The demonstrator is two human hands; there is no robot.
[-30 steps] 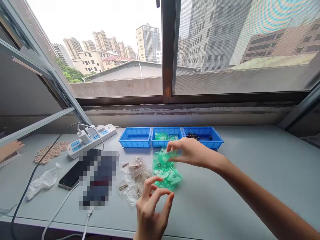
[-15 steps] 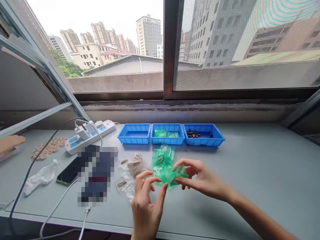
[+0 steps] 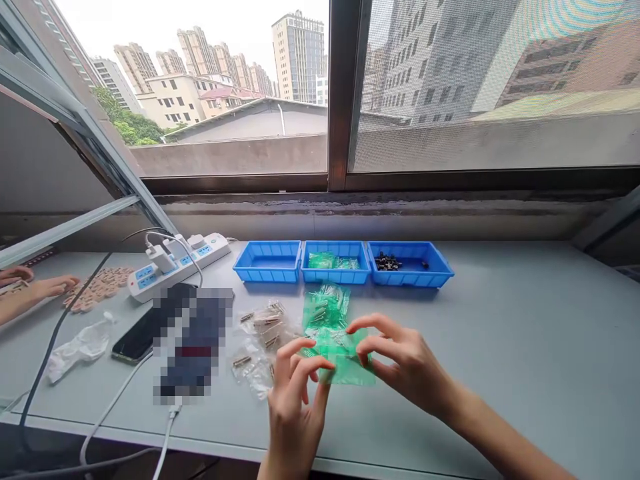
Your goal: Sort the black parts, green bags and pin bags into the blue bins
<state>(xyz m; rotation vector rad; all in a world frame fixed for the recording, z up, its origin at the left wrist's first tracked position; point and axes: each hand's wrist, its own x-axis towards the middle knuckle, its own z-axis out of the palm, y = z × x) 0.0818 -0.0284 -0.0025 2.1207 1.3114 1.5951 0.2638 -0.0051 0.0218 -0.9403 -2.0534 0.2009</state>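
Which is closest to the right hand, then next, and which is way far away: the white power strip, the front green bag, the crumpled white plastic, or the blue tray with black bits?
1. Front green bag: touching the right hand.
2. Blue tray: behind it.
3. White power strip: back left.
4. Crumpled white plastic: far left.

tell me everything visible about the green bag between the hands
The green bag is see-through, seemingly thin plastic, roughly rectangular and spread fairly flat. The left hand pinches its left edge; the right hand is at its right side, its grip unclear. In view it overlaps the green packets beyond. Contents can't be made out.
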